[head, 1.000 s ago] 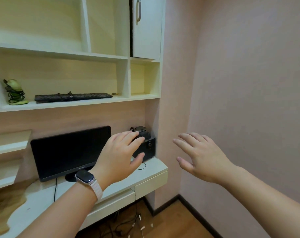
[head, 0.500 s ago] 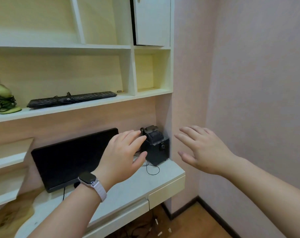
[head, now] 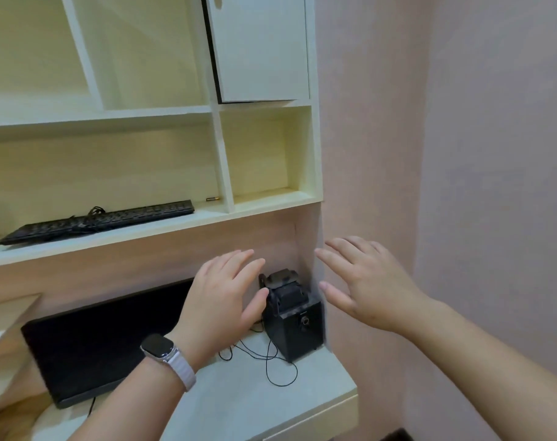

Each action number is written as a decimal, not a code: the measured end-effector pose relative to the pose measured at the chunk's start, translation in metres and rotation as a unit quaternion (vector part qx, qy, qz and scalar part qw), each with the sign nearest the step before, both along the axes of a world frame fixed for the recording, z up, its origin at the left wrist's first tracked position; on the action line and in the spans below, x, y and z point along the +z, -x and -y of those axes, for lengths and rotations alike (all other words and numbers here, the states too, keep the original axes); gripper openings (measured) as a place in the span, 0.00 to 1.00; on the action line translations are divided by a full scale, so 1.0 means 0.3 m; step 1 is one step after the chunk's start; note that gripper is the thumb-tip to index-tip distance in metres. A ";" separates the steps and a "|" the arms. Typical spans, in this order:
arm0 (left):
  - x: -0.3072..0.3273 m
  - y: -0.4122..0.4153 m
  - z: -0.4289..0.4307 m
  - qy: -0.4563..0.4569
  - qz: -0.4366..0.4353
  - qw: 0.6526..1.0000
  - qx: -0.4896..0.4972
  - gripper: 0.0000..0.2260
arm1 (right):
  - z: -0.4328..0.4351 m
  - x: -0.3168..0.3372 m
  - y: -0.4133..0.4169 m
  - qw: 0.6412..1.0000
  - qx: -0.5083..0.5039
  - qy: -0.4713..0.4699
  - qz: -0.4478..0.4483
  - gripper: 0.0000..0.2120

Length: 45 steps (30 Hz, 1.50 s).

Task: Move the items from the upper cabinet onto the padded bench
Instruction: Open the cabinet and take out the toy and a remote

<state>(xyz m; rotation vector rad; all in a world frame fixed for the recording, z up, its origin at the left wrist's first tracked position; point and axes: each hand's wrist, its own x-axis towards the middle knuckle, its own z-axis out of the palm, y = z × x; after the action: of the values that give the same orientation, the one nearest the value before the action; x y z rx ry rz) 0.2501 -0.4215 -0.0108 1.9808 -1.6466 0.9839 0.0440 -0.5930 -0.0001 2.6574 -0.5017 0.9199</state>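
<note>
Cabinet door [head: 259,49]: the white panel of the upper cabinet hung at the top right of the shelving. A dark line ran down its left edge, and I could not tell whether it was latched or slightly ajar.
Items: none showed; whatever the cabinet held was hidden behind that door.
Padded bench: out of view.
Left hand [head: 223,300]: it was raised above the surface with the fingers straight and close together and the thumb spread. It was empty and appeared to touch nothing, with a watch [head: 161,348] on the wrist.
Right hand [head: 366,281]: it was raised beside the wall, palm down, with the fingers straight and slightly fanned. It held nothing.
Reason for the pose: both hands were free and lifted below the cabinet, probably ready to reach up for the door. The task looked barely begun.
Keyboard [head: 95,221]: it lay along the front edge of the lower shelf with its cable bunched on top, seemingly stored.
Black box [head: 291,319]: it stood at the back right corner of the surface, close to the wall. Its thin cable [head: 271,361] looped toward the front edge.
Monitor [head: 105,342]: it stood along the back edge of the surface, left of the box.
</note>
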 end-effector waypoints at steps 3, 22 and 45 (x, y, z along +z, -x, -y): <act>0.040 -0.009 0.058 -0.008 0.018 1.000 0.017 0.20 | 0.082 0.001 -0.021 1.000 0.015 -0.007 0.007 0.26; 0.403 -0.369 0.421 0.112 0.035 0.993 0.007 0.20 | 0.375 0.380 -0.396 0.992 0.034 0.110 0.047 0.24; 0.733 -0.841 0.704 0.321 0.203 0.925 0.009 0.19 | 0.461 0.993 -0.926 0.910 0.081 0.399 0.083 0.20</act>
<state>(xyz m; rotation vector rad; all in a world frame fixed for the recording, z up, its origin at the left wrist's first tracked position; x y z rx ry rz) 0.5025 -0.6327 0.2092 1.4060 -1.2387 1.7611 0.3219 -0.7313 0.2980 1.8948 0.0785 1.1020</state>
